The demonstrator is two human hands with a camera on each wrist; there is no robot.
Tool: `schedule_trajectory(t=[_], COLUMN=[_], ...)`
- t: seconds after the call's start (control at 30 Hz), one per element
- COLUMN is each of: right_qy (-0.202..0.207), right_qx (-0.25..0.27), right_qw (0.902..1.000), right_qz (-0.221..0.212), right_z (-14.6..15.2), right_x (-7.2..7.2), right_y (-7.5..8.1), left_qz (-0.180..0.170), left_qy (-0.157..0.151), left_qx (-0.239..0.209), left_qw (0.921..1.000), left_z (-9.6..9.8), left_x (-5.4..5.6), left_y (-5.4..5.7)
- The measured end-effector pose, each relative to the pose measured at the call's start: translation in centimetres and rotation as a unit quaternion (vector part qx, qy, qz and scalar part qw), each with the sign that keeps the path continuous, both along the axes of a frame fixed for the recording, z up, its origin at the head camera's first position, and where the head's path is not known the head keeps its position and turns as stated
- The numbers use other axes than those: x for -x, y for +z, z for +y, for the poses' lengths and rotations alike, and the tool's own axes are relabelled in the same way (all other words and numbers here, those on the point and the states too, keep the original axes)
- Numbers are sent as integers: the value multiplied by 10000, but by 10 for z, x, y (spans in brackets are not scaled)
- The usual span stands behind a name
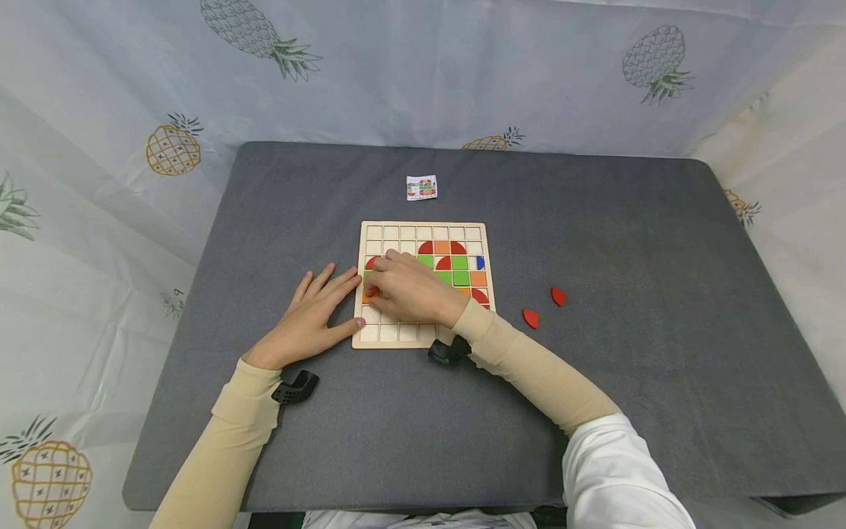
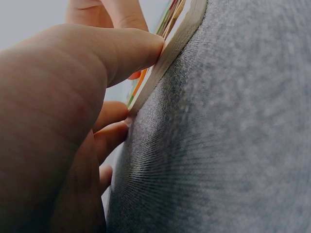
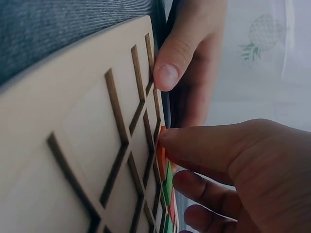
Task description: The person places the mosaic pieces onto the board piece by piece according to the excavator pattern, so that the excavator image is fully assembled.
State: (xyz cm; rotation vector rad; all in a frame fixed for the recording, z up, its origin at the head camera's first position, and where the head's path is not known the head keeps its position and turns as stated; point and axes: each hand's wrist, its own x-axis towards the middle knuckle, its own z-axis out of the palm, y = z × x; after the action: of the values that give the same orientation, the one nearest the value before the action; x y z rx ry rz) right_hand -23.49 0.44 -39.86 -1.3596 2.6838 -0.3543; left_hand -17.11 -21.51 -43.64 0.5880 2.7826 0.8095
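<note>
A light wooden grid board (image 1: 390,334) lies on the dark grey table, with red, green, orange and blue pieces set in several of its squares. My right hand (image 1: 416,286) is over the board's left side, fingers curled. In the right wrist view its thumb (image 3: 194,145) meets an orange tile (image 3: 161,153) at the left edge; the index fingertip is hidden behind the thumb. Spread beside the board, my left hand (image 1: 307,319) touches the left edge with its thumb and fingertips. The left wrist view shows that thumb (image 2: 141,51) against the board's side.
Two red quarter-round pieces (image 1: 558,296) lie apart on the table, right of the board. Beyond the board's far edge is a small printed card (image 1: 421,187) with a coloured pattern. A pineapple-print curtain (image 1: 423,73) hangs behind the table (image 1: 661,330).
</note>
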Motion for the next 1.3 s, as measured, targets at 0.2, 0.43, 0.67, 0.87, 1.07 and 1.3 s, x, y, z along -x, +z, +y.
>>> schedule_trajectory(t=[0.2, 0.43, 0.67, 0.87, 1.07, 1.3], right_qy=[-141, -445, -911, -1387, -1755, -2276], right_qx=[433, 930, 1191, 1266, 1600, 1600], right_qw=[9984, 9909, 9860, 9805, 9701, 9588], right_qz=[-341, -865, -726, -587, -497, -576], right_z=[13, 43, 83, 120, 154, 189], right_x=[5, 9, 5, 1, -3, -9], right_y=[12, 39, 50, 52, 51, 47], left_qz=[-46, -100, -69, -79, -70, -81], left_qy=[8, 21, 32, 51, 55, 59], left_qx=[51, 109, 119, 117, 125, 88], left_qw=[10000, 9999, 9999, 9999, 9999, 9999], left_z=[1, 1, 2, 2, 2, 2], left_x=[0, 1, 1, 1, 1, 1], left_y=[1, 1, 1, 0, -1, -2])
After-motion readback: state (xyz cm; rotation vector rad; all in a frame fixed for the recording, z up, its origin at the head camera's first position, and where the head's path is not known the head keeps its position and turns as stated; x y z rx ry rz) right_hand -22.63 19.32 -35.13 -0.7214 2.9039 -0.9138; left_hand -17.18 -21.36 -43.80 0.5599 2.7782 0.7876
